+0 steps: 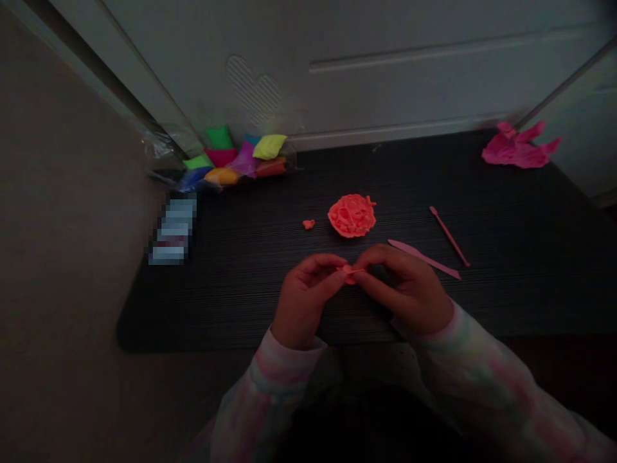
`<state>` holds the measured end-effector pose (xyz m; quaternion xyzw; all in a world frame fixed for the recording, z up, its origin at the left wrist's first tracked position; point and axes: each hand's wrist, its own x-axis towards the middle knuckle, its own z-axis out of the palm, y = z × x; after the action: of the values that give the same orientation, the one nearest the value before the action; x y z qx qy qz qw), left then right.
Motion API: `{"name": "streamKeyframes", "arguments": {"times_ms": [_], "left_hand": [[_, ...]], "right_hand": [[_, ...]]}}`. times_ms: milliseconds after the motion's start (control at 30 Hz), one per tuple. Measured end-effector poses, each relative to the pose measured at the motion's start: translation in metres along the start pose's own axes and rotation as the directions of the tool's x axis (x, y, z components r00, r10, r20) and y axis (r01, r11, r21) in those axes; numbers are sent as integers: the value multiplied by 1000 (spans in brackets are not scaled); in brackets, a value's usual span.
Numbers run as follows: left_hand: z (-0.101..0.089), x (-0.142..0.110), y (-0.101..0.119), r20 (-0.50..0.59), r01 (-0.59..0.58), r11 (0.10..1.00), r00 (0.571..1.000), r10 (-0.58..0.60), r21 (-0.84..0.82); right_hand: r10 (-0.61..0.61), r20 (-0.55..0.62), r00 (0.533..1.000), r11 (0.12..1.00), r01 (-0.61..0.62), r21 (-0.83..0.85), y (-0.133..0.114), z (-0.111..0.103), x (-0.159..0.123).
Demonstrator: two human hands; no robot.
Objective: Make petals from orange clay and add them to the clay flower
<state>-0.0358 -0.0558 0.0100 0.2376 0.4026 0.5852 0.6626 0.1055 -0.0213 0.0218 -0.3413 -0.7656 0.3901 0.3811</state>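
- The left hand (301, 299) and right hand (412, 286) pinch an orange clay bit (351, 278), mid-frame.
- Just above, I see a bumpy clay shape (351, 217).
- A pink knife (424, 258) and pink stick (449, 236) lie middle right.
- Bright packets (245, 159) sit upper left.

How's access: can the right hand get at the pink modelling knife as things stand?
Probably yes: the pink modelling knife lies just beyond the right hand, nothing visible between, though that hand would need to release the coral clay.
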Motion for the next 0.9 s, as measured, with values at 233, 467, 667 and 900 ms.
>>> {"name": "streamKeyframes", "arguments": {"times_ms": [233, 467, 667, 900], "left_hand": [[2, 1, 0, -24, -7, 1000, 1000, 7, 6], [1, 2, -1, -66, -64, 998, 996, 63, -9], [4, 1, 1, -76, -60, 998, 995, 58, -25], [4, 0, 2, -42, -24, 1000, 999, 24, 3]], "right_hand": [[-52, 14, 999, 998, 52, -45, 1, -1, 1], [20, -72, 997, 998, -24, -50, 3, 1, -1], [111, -81, 991, 993, -113, -24, 1, 2, -1], [136, -60, 989, 991, -135, 13, -1, 1, 0]]}}
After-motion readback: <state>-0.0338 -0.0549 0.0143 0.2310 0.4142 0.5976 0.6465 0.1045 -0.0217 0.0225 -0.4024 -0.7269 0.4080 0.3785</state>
